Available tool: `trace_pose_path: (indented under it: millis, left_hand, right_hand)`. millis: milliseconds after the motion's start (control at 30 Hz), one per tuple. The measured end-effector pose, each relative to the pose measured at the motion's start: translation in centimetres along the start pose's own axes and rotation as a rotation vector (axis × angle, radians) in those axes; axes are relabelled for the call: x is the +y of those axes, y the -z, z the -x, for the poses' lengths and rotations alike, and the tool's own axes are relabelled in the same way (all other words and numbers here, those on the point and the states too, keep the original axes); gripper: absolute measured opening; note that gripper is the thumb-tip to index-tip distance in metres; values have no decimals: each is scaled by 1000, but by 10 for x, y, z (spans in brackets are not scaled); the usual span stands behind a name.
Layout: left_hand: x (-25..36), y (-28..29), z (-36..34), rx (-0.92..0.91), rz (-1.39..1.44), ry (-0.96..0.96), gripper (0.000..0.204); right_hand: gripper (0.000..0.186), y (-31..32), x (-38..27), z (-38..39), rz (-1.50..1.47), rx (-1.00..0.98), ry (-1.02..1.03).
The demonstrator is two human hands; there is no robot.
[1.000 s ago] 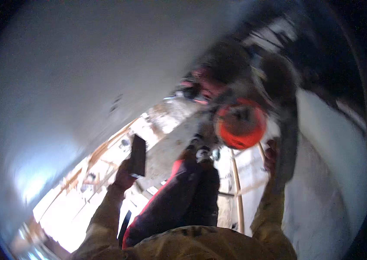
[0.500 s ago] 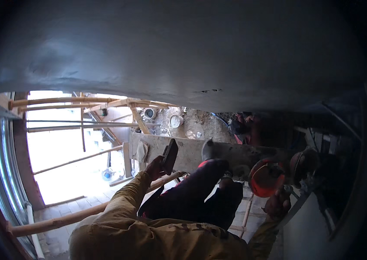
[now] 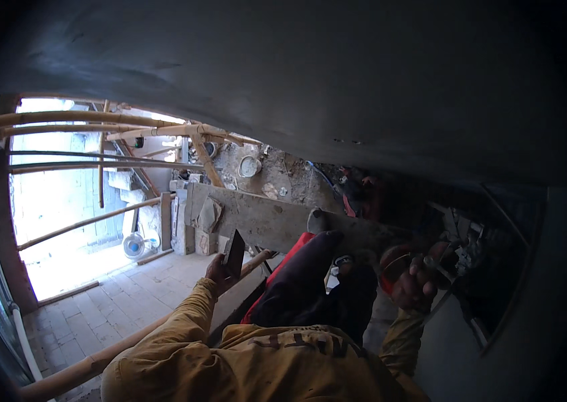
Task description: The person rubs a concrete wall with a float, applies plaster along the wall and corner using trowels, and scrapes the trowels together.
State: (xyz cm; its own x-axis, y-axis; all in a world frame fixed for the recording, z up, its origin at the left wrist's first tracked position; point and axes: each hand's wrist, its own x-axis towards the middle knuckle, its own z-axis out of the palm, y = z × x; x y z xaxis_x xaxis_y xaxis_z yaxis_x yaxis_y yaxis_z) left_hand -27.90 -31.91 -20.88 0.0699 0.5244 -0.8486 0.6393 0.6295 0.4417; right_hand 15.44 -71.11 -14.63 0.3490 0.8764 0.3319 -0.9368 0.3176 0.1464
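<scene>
My left hand (image 3: 218,271) grips a dark flat rectangular tool (image 3: 233,252), like a float or trowel, left of my legs. My right hand (image 3: 414,285) has its fingers curled on a long, pale metal tool (image 3: 443,300), whose exact kind I cannot tell. Just behind that hand sits a red bucket (image 3: 388,281), partly hidden by it. My feet are on a dirty plank (image 3: 243,201), where a pale flat piece (image 3: 210,216) lies toward the left end. A grey plastered surface (image 3: 283,74) fills the top of the picture.
Bamboo scaffold poles (image 3: 69,117) cross a bright opening at the left, beside a window frame (image 3: 1,228). Below lie a tiled floor (image 3: 89,320), a white bucket (image 3: 249,167), a fan (image 3: 133,245) and rubble. Another person (image 3: 357,197) is low beyond the plank, in shadow.
The view has swung round, so the plastered surface now lies across the top instead of diagonally. My right hand has come up in front of the red bucket. Both hands keep their tools.
</scene>
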Motion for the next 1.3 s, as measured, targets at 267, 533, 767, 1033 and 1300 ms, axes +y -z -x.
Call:
trace_pose_path:
  millis: [267,533,767,1033,1300]
  left_hand:
    - [-10,29,25,-60,568,159,34]
    - [-7,55,60,106,634,178,34]
    - [-31,91,63,263,173,-133,34]
    - [-3,183,-14,-6,642,169,30]
    - [91,261,-47,-172,643,266,40]
  right_hand:
    - [50,-5,35,-72,-12,48,-56]
    - [48,-29,4,-70,257,189,-123]
    - [50,-59,5,-85,182,164,-273]
    - [46,-49,90,-128,248,38,-61]
    - [47,-43,195,-186,282,112,140]
